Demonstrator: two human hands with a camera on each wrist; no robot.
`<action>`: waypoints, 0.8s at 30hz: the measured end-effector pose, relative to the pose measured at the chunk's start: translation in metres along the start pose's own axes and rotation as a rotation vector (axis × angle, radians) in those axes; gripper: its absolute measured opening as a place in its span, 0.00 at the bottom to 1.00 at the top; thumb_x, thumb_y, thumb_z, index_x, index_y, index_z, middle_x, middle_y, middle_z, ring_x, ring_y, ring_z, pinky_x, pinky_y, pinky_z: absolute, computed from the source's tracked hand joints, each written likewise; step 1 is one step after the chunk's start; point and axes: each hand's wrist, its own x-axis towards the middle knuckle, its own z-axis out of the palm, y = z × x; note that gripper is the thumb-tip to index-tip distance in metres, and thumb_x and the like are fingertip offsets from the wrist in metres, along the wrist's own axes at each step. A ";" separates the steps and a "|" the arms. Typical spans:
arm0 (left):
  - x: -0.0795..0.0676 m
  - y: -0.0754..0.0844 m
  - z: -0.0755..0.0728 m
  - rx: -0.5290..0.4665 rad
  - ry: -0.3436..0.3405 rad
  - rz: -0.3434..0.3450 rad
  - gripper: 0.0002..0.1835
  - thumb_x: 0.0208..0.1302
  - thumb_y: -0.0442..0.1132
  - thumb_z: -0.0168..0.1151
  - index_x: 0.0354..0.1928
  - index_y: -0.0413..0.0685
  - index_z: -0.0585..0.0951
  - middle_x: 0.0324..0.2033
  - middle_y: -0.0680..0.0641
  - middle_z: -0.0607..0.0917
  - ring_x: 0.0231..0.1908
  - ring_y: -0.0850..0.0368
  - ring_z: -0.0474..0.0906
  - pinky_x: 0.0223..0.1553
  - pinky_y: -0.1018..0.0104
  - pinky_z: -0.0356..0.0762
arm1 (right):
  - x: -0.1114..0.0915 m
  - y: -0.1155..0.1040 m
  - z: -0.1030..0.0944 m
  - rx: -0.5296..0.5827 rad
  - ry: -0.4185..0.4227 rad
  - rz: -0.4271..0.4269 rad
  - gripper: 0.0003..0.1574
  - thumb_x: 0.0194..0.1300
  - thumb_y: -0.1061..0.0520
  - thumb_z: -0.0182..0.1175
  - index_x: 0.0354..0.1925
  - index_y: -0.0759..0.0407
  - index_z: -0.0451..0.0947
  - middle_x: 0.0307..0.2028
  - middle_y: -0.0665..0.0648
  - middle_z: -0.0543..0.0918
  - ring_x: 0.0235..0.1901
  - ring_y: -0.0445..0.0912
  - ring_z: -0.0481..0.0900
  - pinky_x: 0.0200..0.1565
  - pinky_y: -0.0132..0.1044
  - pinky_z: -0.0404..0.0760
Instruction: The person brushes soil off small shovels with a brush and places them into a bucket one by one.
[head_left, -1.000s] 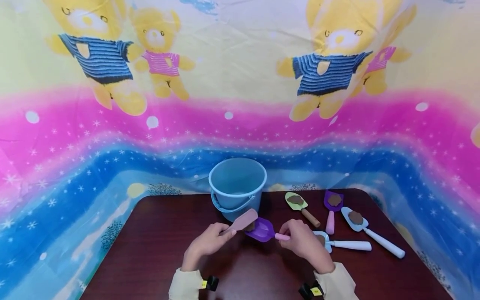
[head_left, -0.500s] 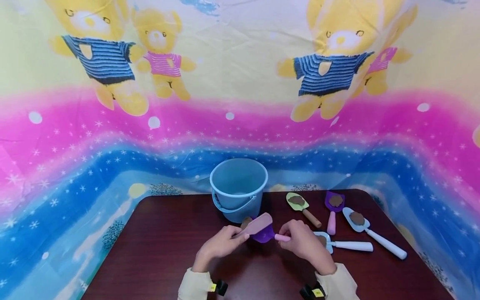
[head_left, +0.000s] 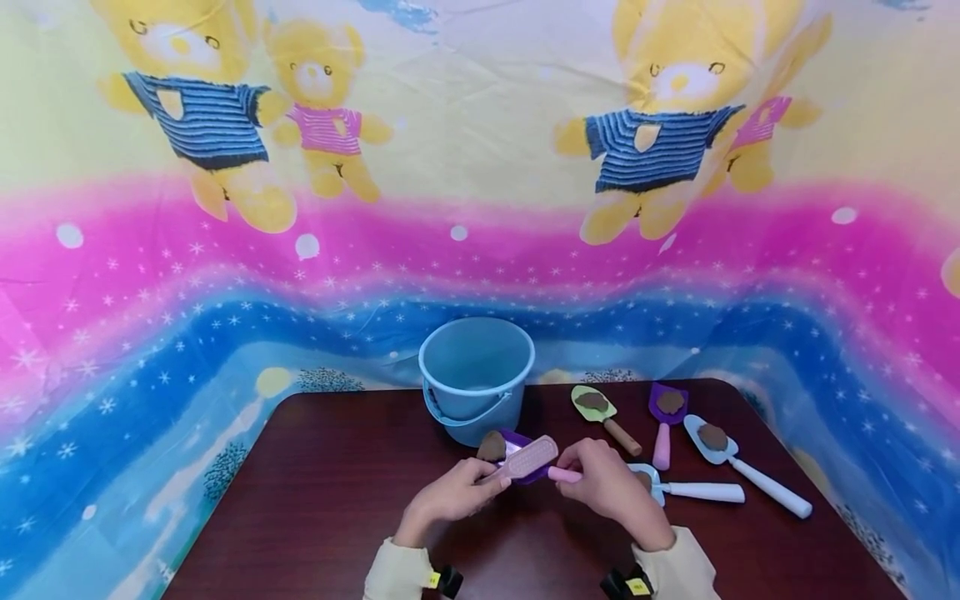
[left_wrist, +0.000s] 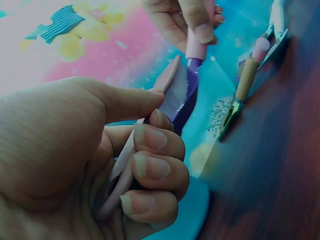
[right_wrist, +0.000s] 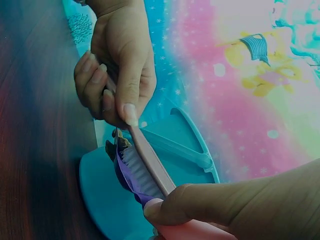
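Note:
A pink brush [head_left: 534,455] with white bristles [right_wrist: 140,172] is gripped by its handle in my left hand [head_left: 456,492]. My right hand [head_left: 600,477] pinches the pink handle of a small purple shovel [head_left: 512,434] near its blade, held above the table. Bristles face down into the shovel's blade and appear to touch it, covering much of it. A brown clump [head_left: 491,447] sits at the blade's tip, on the left. Just behind the shovel, a light-blue bucket [head_left: 513,408] stands upright with its handle lowered at the front.
Several shovels bearing brown clumps lie on the right of the dark table [head_left: 322,483]: a green one [head_left: 609,408], a purple one [head_left: 661,448], and white-handled ones, including one [head_left: 772,487] at the far right. A printed cloth [head_left: 480,250] hangs behind.
The brush in my left hand has moved right along the shovel's blade, away from the tip, uncovering the brown clump. My right hand and the shovel have hardly moved.

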 end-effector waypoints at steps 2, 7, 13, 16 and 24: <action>0.001 -0.001 0.002 -0.011 -0.007 -0.001 0.19 0.77 0.47 0.55 0.40 0.35 0.82 0.16 0.54 0.71 0.16 0.62 0.65 0.19 0.70 0.64 | 0.000 0.000 -0.001 0.006 -0.004 0.009 0.06 0.57 0.59 0.75 0.28 0.56 0.86 0.19 0.44 0.82 0.18 0.39 0.72 0.25 0.33 0.72; 0.004 -0.004 0.004 0.015 -0.004 -0.005 0.19 0.77 0.48 0.55 0.34 0.39 0.80 0.16 0.54 0.71 0.16 0.63 0.65 0.19 0.70 0.64 | -0.001 0.001 -0.002 -0.001 0.003 0.017 0.06 0.57 0.58 0.75 0.27 0.56 0.87 0.19 0.45 0.81 0.18 0.39 0.71 0.24 0.32 0.71; 0.005 -0.008 0.002 0.068 0.011 -0.008 0.23 0.77 0.49 0.54 0.36 0.31 0.79 0.16 0.55 0.71 0.16 0.64 0.65 0.19 0.71 0.64 | -0.001 0.003 -0.004 0.009 0.005 -0.012 0.05 0.56 0.60 0.75 0.28 0.56 0.87 0.19 0.45 0.81 0.18 0.39 0.71 0.24 0.32 0.72; 0.003 -0.009 -0.001 0.078 0.018 -0.003 0.24 0.77 0.49 0.55 0.34 0.31 0.79 0.16 0.54 0.71 0.16 0.64 0.65 0.20 0.70 0.64 | 0.000 0.003 -0.005 0.012 0.004 -0.030 0.05 0.55 0.61 0.75 0.28 0.56 0.87 0.21 0.45 0.83 0.19 0.37 0.72 0.24 0.32 0.73; -0.003 -0.016 -0.014 0.046 0.038 -0.002 0.23 0.78 0.48 0.54 0.28 0.36 0.76 0.14 0.54 0.69 0.16 0.63 0.64 0.20 0.70 0.65 | -0.002 0.002 -0.008 0.037 -0.030 -0.021 0.04 0.55 0.62 0.75 0.31 0.57 0.88 0.23 0.46 0.84 0.21 0.40 0.74 0.26 0.32 0.75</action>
